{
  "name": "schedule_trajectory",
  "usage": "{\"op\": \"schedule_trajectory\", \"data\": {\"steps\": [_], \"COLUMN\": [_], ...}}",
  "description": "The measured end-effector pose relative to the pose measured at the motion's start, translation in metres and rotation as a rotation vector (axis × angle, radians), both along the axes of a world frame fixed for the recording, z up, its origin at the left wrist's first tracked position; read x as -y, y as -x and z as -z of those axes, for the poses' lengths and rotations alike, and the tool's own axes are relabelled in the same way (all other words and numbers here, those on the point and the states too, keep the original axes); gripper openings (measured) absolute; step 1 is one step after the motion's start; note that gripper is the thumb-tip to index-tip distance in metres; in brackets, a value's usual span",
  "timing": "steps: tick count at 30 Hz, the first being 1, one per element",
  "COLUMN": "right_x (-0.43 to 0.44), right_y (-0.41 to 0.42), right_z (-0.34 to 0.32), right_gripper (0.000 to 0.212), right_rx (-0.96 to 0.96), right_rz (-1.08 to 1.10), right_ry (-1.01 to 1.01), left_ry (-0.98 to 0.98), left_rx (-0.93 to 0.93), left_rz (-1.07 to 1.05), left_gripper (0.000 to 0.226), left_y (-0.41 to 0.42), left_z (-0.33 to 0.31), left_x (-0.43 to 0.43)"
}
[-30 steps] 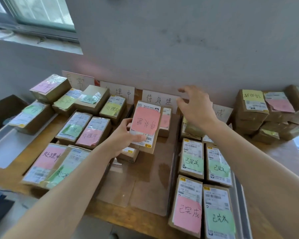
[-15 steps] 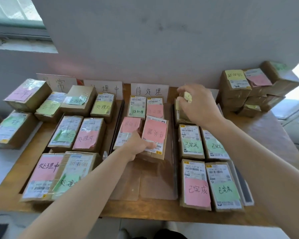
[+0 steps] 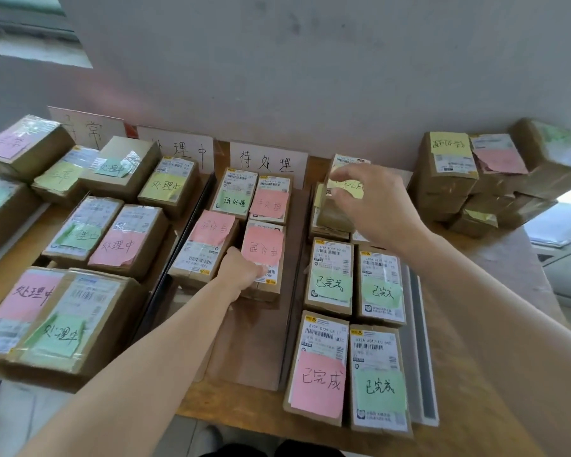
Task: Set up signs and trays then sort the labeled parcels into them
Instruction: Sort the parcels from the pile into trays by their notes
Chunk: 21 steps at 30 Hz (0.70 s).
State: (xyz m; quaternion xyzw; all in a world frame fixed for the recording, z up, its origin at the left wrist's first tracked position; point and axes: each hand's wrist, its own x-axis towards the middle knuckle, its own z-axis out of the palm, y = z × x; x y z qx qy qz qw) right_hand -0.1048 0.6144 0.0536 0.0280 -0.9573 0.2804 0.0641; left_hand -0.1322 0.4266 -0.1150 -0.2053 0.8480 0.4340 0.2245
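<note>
My left hand (image 3: 241, 270) grips the near left edge of a parcel with a pink note (image 3: 264, 249), which lies in the brown middle tray (image 3: 254, 354) below the white sign (image 3: 267, 161). Three other noted parcels lie in that tray, one right beside it (image 3: 205, 245). My right hand (image 3: 379, 206) reaches over the back of the grey right tray (image 3: 419, 324) and holds a parcel with a yellow note (image 3: 335, 211) from above. That parcel sits on top of others; several parcels with green and pink notes (image 3: 330, 285) fill the tray in front of it.
A loose pile of parcels (image 3: 455, 173) stands at the back right of the wooden table (image 3: 495, 291). The left tray and table side hold many parcels (image 3: 119, 245) under two more signs (image 3: 178, 150). A grey wall runs behind; the table's front edge is near me.
My left hand has brought the pink-note parcel down from the air into the middle tray, beside the others. My right hand stays on the yellow-note parcel at the back of the right tray.
</note>
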Motion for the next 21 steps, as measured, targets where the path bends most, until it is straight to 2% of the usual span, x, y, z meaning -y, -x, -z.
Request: {"op": "schedule_trajectory", "data": {"steps": [4, 8, 12, 21], "right_x": [-0.004, -0.001, 0.003, -0.018], "right_y": [-0.003, -0.011, -0.027, -0.088], "right_z": [0.001, -0.007, -0.021, -0.075], "right_gripper": [0.030, 0.030, 0.031, 0.037], "right_rx": [0.001, -0.036, -0.111, -0.244], "right_rz": [-0.017, -0.005, 0.042, 0.185], "right_ry": [-0.001, 0.011, -0.046, -0.338], "left_ry": [0.294, 0.408, 0.388, 0.234], "left_rx": [-0.164, -0.351, -0.571, -1.124], "left_rz": [0.139, 0.238, 0.308, 0.541], "left_gripper": [0.045, 0.050, 0.045, 0.041], "left_y": [-0.007, -0.014, -0.021, -0.057], "left_z": [-0.014, -0.044, -0.092, -0.193], "left_x": [-0.006, -0.004, -0.005, -0.060]}}
